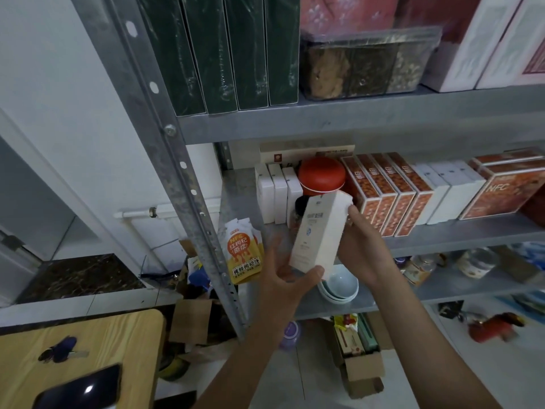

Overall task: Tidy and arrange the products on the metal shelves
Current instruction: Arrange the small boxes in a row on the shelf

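A tall white box (317, 231) is tilted in the air in front of the middle metal shelf (460, 231). My left hand (287, 278) grips its lower end, thumb across the bottom edge. My right hand (361, 243) holds its upper right side from behind. On the shelf behind it stand three small white boxes (275, 193), a red round tin (321, 175) and a row of orange patterned boxes (389, 193). Orange-and-white pouches (243, 252) lean at the shelf's left front edge.
The steel upright post (177, 160) runs diagonally left of my hands. Dark green boxes (218, 51) and a clear container (362, 66) fill the upper shelf. Light blue bowls (340, 286) sit on the lower shelf. A wooden table (82, 349) with keys and a phone stands lower left.
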### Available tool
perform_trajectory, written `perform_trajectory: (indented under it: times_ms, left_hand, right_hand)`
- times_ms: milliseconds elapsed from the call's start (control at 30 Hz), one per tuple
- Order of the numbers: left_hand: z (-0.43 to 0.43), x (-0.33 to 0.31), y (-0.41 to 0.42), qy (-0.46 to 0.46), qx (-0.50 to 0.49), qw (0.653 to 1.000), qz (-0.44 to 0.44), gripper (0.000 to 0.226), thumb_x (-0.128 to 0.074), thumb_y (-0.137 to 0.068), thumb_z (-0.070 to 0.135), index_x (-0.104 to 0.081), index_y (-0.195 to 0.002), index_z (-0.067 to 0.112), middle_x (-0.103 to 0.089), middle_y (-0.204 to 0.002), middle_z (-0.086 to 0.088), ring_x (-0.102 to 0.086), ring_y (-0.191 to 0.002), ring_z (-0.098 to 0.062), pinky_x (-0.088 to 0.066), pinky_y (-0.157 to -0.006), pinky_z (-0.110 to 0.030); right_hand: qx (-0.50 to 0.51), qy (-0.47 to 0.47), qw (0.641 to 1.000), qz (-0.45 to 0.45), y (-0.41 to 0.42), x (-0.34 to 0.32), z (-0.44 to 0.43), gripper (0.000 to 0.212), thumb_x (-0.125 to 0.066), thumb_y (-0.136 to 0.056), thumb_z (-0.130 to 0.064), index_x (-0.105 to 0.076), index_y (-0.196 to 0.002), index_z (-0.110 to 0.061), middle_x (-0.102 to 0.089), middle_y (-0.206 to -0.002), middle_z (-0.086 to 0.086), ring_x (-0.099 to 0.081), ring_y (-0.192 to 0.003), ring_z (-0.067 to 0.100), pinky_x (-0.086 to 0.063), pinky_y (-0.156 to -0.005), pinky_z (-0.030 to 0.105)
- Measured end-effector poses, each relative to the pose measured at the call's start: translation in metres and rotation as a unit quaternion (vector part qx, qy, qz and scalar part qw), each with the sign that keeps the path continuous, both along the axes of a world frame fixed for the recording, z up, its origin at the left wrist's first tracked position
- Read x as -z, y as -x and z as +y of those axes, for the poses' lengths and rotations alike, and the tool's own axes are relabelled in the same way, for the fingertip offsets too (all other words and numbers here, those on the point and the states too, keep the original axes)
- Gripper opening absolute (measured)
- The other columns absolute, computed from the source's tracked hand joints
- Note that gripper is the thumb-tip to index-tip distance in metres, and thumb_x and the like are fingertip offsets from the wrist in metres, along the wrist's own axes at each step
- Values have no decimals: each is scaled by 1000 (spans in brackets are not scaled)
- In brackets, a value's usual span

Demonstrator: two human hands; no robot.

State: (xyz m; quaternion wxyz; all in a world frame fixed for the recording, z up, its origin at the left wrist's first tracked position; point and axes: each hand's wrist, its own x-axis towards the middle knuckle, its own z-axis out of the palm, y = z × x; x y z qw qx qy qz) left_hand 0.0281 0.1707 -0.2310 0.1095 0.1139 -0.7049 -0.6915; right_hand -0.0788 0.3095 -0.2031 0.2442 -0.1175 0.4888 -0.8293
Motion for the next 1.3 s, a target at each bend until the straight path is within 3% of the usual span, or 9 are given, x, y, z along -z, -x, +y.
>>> perform_trajectory:
  times_ms: [133,233,367,467,567,733,867,1100,1300]
  left_hand:
    - [2,-9,-1,-74,38,996,-31,87,-62,-53,61,-43,-133,33,-67,-106,14,-68,-93,-4,-58,-80,-34]
    - [5,-18,-5,-227,42,971,-62,78,-62,-49,57,-56,-119,24,-72,-101,-2,-69,-84,-15,-53,-70,-29]
    - [5,-25,-11,-397,73,910,-89,69,-55,-71,61,-58,-123,16,-71,-108,-15,-58,-97,-30,-45,-75,-35]
    - [5,-24,-14,-453,95,880,-108,74,-39,-76,64,-56,-129,16,-67,-116,-20,-59,-98,-32,-46,-73,-35]
    - [1,-21,-15,-446,112,879,-124,74,-37,-79,64,-52,-134,18,-64,-125,-21,-61,-110,-36,-54,-79,-37]
    - [-14,-25,-11,-336,17,935,-111,61,-43,-80,55,-60,-120,12,-72,-109,-14,-69,-102,-28,-51,-90,-41]
    - [-22,-29,-10,-218,-44,970,-96,25,-58,-89,28,-64,-103,8,-73,-105,-13,-70,-99,-28,-53,-93,-47]
    - [-34,-27,-11,-357,-59,926,-108,27,-63,-78,23,-63,-99,6,-75,-89,-13,-73,-75,-21,-60,-60,-28]
    - [-26,-27,-15,-453,4,874,-176,29,-65,-73,24,-65,-92,2,-73,-82,-16,-70,-64,-23,-57,-48,-27]
  right_hand:
    - [-80,-7,997,20,-2,-8,2,86,-78,-70,-56,-43,-143,-27,-60,-125,12,-61,-112,33,-54,-84,42]
    - [-77,-7,997,16,-2,-11,1,87,-81,-70,-50,-42,-144,-24,-56,-120,12,-61,-108,28,-53,-82,40]
    - [-30,25,999,2,-4,-9,10,43,-53,-96,-25,-48,-139,-23,-66,-105,5,-67,-92,20,-55,-70,32]
    - [-8,16,1000,-1,-5,-11,13,38,-53,-94,-16,-54,-132,-18,-69,-103,7,-68,-87,20,-57,-66,31]
    - [36,-22,999,4,-5,-15,14,38,-56,-86,-15,-59,-124,-18,-73,-97,7,-71,-79,21,-58,-63,31]
    - [104,-76,991,22,-6,-17,15,37,-57,-91,-8,-58,-128,-13,-74,-98,11,-72,-82,25,-58,-61,32]
    - [125,-103,986,48,-11,-20,6,30,-57,-93,-3,-61,-121,-13,-74,-95,9,-73,-86,27,-60,-64,35]
    - [-12,-93,992,87,-9,-26,13,47,-59,-87,-8,-56,-131,-21,-70,-115,12,-67,-106,30,-58,-80,36]
    - [-60,-144,974,166,-7,-30,18,73,-68,-79,2,-44,-139,-29,-58,-133,-8,-54,-125,11,-55,-86,32]
